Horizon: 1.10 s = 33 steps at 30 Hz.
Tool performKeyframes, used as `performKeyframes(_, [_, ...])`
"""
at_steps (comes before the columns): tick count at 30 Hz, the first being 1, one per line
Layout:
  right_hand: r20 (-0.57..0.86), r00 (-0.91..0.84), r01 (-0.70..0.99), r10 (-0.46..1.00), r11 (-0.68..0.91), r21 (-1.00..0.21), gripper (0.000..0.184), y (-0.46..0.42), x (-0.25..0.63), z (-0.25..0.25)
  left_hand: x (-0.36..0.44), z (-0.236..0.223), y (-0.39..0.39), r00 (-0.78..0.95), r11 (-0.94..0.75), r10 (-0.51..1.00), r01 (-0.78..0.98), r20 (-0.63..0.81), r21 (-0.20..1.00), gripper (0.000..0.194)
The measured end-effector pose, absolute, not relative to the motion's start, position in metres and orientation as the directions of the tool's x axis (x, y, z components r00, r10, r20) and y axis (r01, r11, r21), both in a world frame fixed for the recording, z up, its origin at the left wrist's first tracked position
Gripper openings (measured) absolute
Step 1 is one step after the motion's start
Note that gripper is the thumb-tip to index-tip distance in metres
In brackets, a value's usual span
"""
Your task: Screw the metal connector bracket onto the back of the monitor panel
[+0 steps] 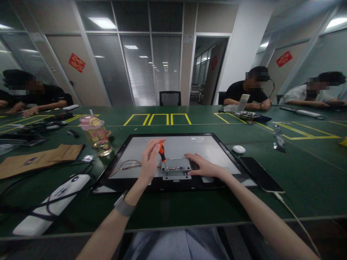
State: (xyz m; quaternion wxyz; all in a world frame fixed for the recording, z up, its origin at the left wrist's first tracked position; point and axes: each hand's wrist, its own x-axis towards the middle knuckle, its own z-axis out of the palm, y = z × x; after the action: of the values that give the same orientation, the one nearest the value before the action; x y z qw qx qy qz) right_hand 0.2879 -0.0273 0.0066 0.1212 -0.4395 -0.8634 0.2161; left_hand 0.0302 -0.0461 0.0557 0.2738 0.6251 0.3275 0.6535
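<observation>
A flat display panel with a black frame and grey back lies on the table before me. Near its front edge sits a metal bracket with video ports along it. My left hand is closed around an orange and black screwdriver, tilted, its tip down at the bracket's left part. My right hand rests at the bracket's right end, thumb and fingers spread around its corner. Whether it grips the bracket firmly is hard to see. Thin wires run across the panel left of the bracket.
Left of the panel stand a pink-lidded bottle, a brown paper bag and a white device wrapped in black cable. To the right lie a phone with a cable and a white case. Several people sit across the table.
</observation>
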Motion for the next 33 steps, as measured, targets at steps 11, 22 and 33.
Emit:
performKeyframes(11, [0.013,-0.583,0.703,0.812,0.513,-0.493,0.086,-0.0277,0.2883,0.0070,0.0311,0.0534,-0.0441,-0.086,-0.682,0.711,0.155,0.698,0.715,0.011])
performKeyframes(22, [-0.017,-0.553,0.725,0.833,0.472,-0.501,0.085,-0.0311,0.2867,0.0111,0.0311,0.0506,-0.0455,-0.078,-0.628,0.772,0.058,0.630,0.776,0.026])
performKeyframes(33, [0.028,-0.586,0.704,0.810,0.526,-0.477,0.082,-0.0261,0.2885,0.0035,0.0315,0.0520,-0.0489,-0.082,-0.629,0.772,0.043,0.630,0.776,0.031])
